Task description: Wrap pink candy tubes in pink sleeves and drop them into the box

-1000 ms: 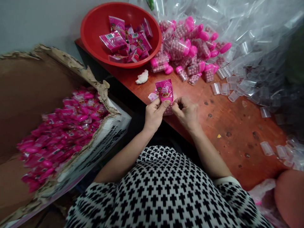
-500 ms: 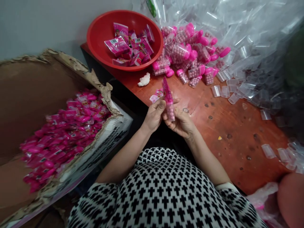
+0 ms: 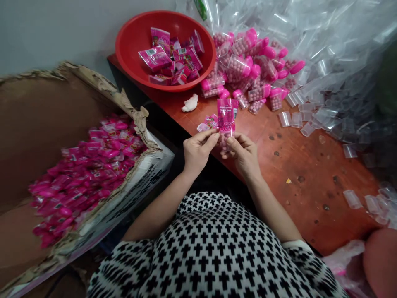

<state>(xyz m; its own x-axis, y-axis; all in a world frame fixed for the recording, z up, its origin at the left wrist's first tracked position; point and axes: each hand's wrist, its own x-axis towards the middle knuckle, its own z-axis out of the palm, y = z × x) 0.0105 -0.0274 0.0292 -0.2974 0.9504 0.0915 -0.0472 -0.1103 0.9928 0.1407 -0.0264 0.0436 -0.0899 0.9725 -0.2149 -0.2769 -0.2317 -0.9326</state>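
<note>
A small clear candy bottle (image 3: 223,142) of pink balls is between my hands, partly covered by a pink printed sleeve (image 3: 227,112) that stands up above my fingers. My left hand (image 3: 199,151) is closed, its thumb and forefinger pinching the sleeve's left edge. On the other side my right hand (image 3: 247,157) grips the bottle, with the thumb across its front. The bottle's lower end is partly hidden by the fingers. Just behind my left hand, loose printed sleeves (image 3: 211,121) lie on the table beside a white crumpled lump (image 3: 190,103).
A red basin (image 3: 124,62) holding pink sleeves stands at the back of the reddish table (image 3: 279,198). Filled bottles with pink caps (image 3: 240,66) are piled beside it, and clear empty tubes (image 3: 338,111) spread rightward. A torn cardboard box (image 3: 31,107) of pink packages is at left.
The sleeve has turned from edge-on to broad side facing me. My right thumb has come round to the bottle's front, and my left fingers have shifted on the sleeve's edge.
</note>
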